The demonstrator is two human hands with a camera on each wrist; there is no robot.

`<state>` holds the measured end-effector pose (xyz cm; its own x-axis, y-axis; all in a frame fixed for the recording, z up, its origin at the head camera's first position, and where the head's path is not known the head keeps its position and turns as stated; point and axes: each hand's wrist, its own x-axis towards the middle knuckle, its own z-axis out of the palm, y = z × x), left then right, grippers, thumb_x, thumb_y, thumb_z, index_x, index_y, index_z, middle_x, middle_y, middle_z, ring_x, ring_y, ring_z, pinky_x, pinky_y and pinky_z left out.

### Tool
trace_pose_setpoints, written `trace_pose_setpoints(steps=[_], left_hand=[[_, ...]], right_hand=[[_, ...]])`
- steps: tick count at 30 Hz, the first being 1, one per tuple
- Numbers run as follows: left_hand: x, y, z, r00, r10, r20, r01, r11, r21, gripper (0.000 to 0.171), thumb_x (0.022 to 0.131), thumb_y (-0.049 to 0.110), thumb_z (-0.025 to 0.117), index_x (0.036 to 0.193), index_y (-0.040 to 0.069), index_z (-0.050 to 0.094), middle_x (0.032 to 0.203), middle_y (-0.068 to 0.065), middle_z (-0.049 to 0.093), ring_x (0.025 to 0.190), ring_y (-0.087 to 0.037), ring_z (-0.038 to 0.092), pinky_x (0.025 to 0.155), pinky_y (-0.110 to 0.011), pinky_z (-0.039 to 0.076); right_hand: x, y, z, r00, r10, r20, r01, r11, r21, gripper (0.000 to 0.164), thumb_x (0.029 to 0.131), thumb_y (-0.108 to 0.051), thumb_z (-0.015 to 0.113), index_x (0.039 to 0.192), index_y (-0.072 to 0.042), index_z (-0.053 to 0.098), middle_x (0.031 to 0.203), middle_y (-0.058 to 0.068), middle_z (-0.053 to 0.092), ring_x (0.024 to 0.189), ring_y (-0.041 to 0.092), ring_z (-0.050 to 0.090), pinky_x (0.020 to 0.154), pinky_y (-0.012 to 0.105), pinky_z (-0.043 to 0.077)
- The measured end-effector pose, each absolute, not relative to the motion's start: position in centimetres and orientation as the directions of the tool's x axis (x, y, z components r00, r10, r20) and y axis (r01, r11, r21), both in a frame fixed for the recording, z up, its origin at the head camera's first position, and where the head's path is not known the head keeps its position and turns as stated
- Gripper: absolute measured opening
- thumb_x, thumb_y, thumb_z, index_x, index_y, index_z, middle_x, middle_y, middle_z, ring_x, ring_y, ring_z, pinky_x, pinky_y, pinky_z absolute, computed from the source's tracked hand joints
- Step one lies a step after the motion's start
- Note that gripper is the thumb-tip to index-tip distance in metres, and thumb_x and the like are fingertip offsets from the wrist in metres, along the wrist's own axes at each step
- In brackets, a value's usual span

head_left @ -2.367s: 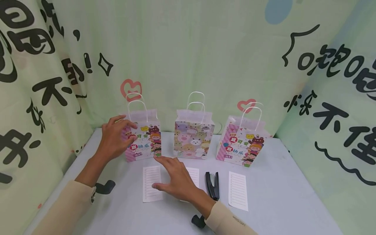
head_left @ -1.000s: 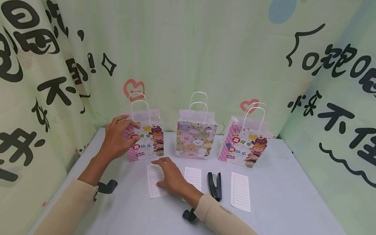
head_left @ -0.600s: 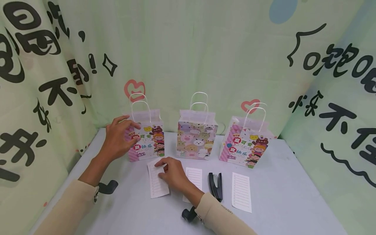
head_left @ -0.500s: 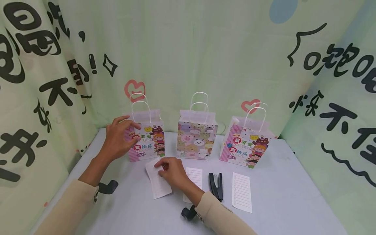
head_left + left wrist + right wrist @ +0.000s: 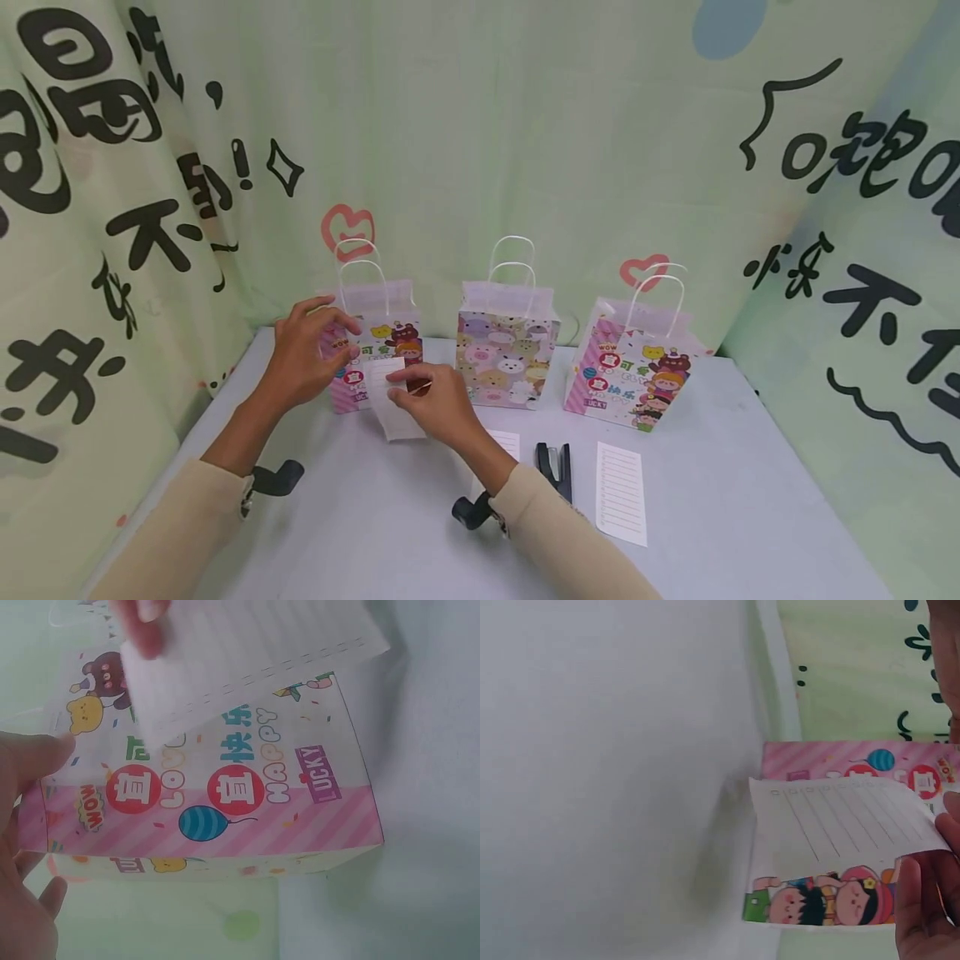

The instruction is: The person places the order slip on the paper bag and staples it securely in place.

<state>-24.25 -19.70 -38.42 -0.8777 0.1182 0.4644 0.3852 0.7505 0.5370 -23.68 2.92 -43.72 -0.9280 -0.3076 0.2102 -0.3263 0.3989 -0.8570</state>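
Pinched by its right-hand edge, a lined white paper slip (image 5: 384, 400) is held up by my right hand (image 5: 441, 404) against the front of the left gift bag (image 5: 406, 343). This bag is pink and white, printed with cartoon figures, and has white handles. My left hand (image 5: 303, 354) grips its left side near the top; in the left wrist view, fingers lie on both the front and side faces. The right wrist view shows the slip (image 5: 832, 817) curling slightly away from the bag, its lower end covering part of the print.
An animal-print gift bag (image 5: 507, 358) stands in the middle, and another pink one (image 5: 630, 375) stands at right. On the white table (image 5: 360, 533) lie a second slip (image 5: 504, 444), partly behind my right arm, a black stapler (image 5: 555, 471) and a third slip (image 5: 621, 492). A curtain hangs behind.
My right hand has reached the left slip lying on the table, pinched it, lifted it and brought it up to the left bag's front. The left hand has stayed on the bag.
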Motion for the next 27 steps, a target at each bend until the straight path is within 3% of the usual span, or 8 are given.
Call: trace_pose_setpoints(steps=[9,18,27], left_hand=[[-24.4,-19.7,-38.6,-0.866,0.128,0.483,0.411,0.732,0.544,0.017,0.089,0.002,0.081,0.102,0.007,0.071,0.121,-0.02,0.075,0.152,-0.042,0.038,0.113,-0.072,0.025],[-24.6,-19.7,-39.1,-0.82,0.115,0.56,0.455,0.726,0.516,0.016,0.088,0.0,0.083,0.096,0.008,0.072,0.108,-0.018,0.077,0.148,-0.043,0.044,0.109,-0.071,0.029],[-24.7,-19.6,-39.4,-0.781,0.082,0.619,0.463,0.741,0.486,0.008,0.089,-0.003,0.077,0.09,0.005,0.075,0.099,-0.018,0.079,0.141,-0.042,0.052,0.106,-0.069,0.036]], right_hand=[[-25.0,2.2,-42.0,-0.907,-0.28,0.314,-0.402,0.356,-0.844,0.025,0.094,-0.018,0.081,0.119,-0.017,0.082,0.109,0.004,0.077,0.088,0.014,0.067,0.079,0.021,0.059],[-25.3,1.2,-41.2,-0.909,-0.288,0.301,-0.384,0.299,-0.874,0.032,0.094,-0.016,0.082,0.126,-0.018,0.079,0.114,0.003,0.074,0.099,0.015,0.066,0.094,0.034,0.062],[-25.4,0.8,-41.0,-0.912,-0.292,0.288,-0.366,0.262,-0.893,0.033,0.094,-0.015,0.081,0.127,-0.017,0.078,0.115,0.006,0.073,0.101,0.018,0.067,0.093,0.029,0.06]])
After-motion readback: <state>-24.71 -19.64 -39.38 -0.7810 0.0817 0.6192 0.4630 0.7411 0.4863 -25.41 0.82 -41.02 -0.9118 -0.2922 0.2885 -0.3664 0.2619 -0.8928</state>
